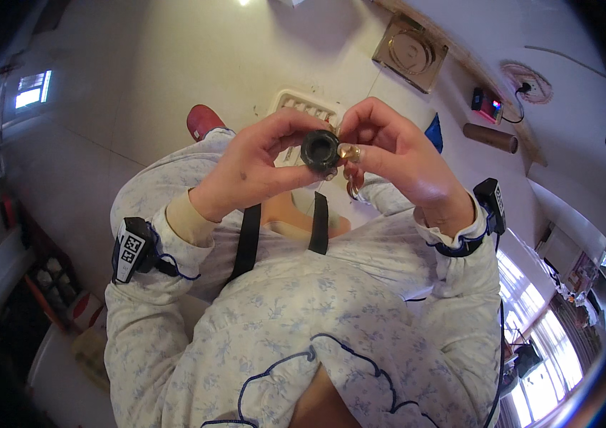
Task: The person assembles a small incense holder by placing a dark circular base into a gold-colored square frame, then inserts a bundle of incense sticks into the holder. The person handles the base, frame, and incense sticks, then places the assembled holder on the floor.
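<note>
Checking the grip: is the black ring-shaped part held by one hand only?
No, both the left hand and the right hand pinch the black ring-shaped part between their fingers.

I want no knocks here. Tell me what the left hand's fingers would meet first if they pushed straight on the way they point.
The left hand already pinches the black ring. Just past it are the right hand's fingertips holding a small brass piece, likely met first, though depth is unclear.
</note>
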Action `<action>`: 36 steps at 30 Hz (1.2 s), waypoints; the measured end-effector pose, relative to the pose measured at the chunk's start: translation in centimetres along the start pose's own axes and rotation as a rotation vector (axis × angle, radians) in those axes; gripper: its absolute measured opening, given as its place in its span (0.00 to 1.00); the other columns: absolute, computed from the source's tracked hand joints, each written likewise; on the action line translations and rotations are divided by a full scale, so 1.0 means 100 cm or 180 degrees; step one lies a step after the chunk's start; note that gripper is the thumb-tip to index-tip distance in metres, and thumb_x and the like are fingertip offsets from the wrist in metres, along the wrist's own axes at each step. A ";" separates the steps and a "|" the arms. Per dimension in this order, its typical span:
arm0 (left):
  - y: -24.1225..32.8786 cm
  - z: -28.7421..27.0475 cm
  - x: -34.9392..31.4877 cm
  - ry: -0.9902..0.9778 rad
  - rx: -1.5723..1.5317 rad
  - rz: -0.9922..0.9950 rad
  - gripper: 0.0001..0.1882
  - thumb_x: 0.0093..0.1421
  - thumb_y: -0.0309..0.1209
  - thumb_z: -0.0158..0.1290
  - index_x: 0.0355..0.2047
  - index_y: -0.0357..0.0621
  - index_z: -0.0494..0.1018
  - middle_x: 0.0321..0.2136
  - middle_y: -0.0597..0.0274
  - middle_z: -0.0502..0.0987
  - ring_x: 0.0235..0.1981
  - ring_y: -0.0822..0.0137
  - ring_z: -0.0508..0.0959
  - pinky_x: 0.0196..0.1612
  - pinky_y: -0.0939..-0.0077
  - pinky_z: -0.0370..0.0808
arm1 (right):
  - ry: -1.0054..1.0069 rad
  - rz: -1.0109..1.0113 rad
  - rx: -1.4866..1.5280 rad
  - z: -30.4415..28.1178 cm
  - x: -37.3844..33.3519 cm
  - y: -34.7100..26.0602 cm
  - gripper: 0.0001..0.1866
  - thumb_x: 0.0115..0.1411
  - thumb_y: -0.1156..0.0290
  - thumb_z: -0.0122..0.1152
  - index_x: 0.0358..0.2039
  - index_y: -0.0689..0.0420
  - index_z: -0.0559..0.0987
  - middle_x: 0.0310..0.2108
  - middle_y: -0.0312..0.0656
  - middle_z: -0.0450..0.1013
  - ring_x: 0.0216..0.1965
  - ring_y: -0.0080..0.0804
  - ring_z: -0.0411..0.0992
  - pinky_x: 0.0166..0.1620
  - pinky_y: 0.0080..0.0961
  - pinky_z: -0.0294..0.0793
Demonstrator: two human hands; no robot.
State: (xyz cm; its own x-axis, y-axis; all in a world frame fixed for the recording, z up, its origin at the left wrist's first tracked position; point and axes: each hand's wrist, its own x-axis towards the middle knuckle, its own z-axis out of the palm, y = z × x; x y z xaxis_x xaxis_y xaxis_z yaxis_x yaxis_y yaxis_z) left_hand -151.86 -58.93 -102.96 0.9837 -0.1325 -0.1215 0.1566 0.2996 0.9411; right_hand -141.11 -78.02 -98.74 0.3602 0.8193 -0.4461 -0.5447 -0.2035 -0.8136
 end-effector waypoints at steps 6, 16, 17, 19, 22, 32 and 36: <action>0.000 -0.006 0.000 0.0085 0.1674 0.0655 0.18 0.48 0.23 0.61 0.40 0.41 0.72 0.32 0.59 0.75 0.35 0.64 0.77 0.39 0.74 0.73 | 0.0149 0.0290 -0.0264 0.004 0.014 0.011 0.13 0.57 0.73 0.60 0.39 0.57 0.67 0.32 0.34 0.69 0.30 0.18 0.69 0.30 0.15 0.70; -0.009 -0.007 -0.005 0.0103 0.2594 0.0910 0.14 0.45 0.27 0.63 0.32 0.44 0.72 0.25 0.59 0.73 0.28 0.56 0.75 0.29 0.66 0.71 | 0.0098 0.0617 -0.0178 0.003 0.021 0.020 0.10 0.58 0.76 0.59 0.36 0.60 0.67 0.31 0.38 0.72 0.31 0.20 0.72 0.32 0.18 0.75; -0.010 -0.007 -0.006 0.0095 0.2671 0.0903 0.15 0.45 0.26 0.63 0.33 0.42 0.72 0.26 0.58 0.74 0.27 0.57 0.76 0.29 0.68 0.72 | 0.0105 0.0674 -0.0167 0.002 0.022 0.021 0.10 0.57 0.76 0.59 0.36 0.60 0.67 0.30 0.37 0.72 0.31 0.20 0.72 0.32 0.18 0.75; -0.012 -0.008 -0.006 0.0041 0.2838 0.0887 0.17 0.45 0.24 0.64 0.36 0.40 0.72 0.27 0.56 0.76 0.27 0.59 0.78 0.29 0.72 0.72 | 0.0122 0.0688 -0.0152 0.001 0.023 0.024 0.10 0.57 0.77 0.59 0.36 0.61 0.67 0.30 0.38 0.72 0.30 0.21 0.73 0.32 0.18 0.76; -0.018 -0.007 -0.007 0.0067 0.2764 0.0804 0.13 0.44 0.27 0.63 0.30 0.44 0.70 0.23 0.58 0.73 0.26 0.55 0.76 0.28 0.65 0.72 | 0.0148 0.0700 -0.0151 -0.001 0.025 0.030 0.10 0.57 0.77 0.59 0.35 0.61 0.66 0.29 0.38 0.72 0.29 0.22 0.73 0.32 0.19 0.76; -0.027 -0.014 -0.001 0.0121 0.2231 0.0552 0.18 0.48 0.23 0.64 0.40 0.39 0.72 0.32 0.59 0.78 0.32 0.68 0.79 0.34 0.76 0.74 | 0.0220 0.0349 0.0062 -0.002 0.029 0.032 0.10 0.58 0.76 0.58 0.37 0.61 0.68 0.30 0.40 0.72 0.29 0.23 0.73 0.32 0.20 0.76; -0.018 -0.010 -0.001 0.0113 0.0772 0.0289 0.21 0.51 0.20 0.62 0.46 0.38 0.69 0.40 0.60 0.77 0.41 0.72 0.77 0.46 0.77 0.73 | 0.0115 0.0135 0.0370 -0.010 0.013 0.013 0.09 0.62 0.71 0.56 0.40 0.60 0.70 0.31 0.40 0.73 0.30 0.23 0.73 0.33 0.20 0.76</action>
State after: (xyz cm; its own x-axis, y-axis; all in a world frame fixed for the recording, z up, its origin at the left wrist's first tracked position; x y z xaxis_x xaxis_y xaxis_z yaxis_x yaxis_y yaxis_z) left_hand -152.15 -58.56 -104.95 0.9959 -0.0811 -0.0401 0.0461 0.0727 0.9963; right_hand -140.62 -77.76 -100.69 0.3608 0.7911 -0.4939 -0.6433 -0.1723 -0.7460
